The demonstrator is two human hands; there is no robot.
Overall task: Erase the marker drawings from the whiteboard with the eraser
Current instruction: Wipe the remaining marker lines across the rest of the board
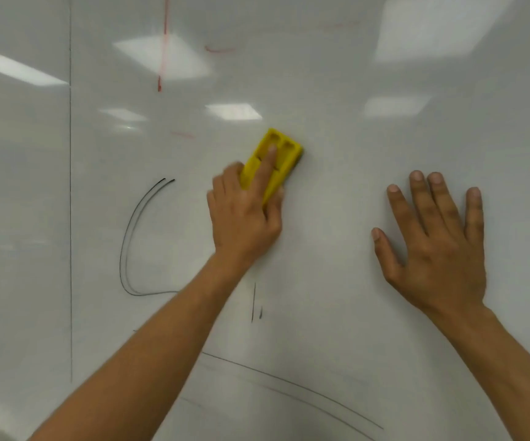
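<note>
The whiteboard (pixel 337 154) fills the whole view. My left hand (pixel 244 214) grips a yellow eraser (pixel 284 154) and presses it flat on the board at the centre, index finger stretched along its back. My right hand (pixel 435 240) lies flat on the board to the right, fingers spread, holding nothing. A black double curved line (pixel 130 237) stands left of my left hand. Short black strokes (pixel 254 302) show below my left wrist. A long black arc (pixel 305 389) runs across the bottom. A red vertical line (pixel 163 43) and faint red marks (pixel 219 50) sit at the top.
A thin vertical seam (pixel 70 198) divides the board at the left. Ceiling lights reflect as bright patches (pixel 162 55) across the upper board. A faint red smear (pixel 182 134) lies left of the eraser.
</note>
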